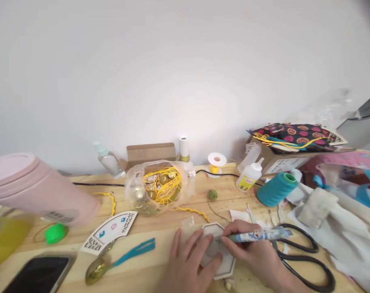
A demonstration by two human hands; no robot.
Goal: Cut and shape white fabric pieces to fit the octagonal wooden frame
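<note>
**Head view: pen working on a small hexagonal piece**

Head view shows the left hand [189,260] spread flat, fingers open, pressing the pale wooden hexagonal frame piece [217,252] onto the light wooden table [160,228]. The right hand [252,252] is closed around a slim printed blue-white pen [258,235], its tip on the hexagon. The thin piece could slide or crack if pressed unevenly, I think. Just right of the hexagon lie black-handled scissors [307,260]; behind it, a clear plastic bag of yellow cord and gold bells [158,187].
</note>
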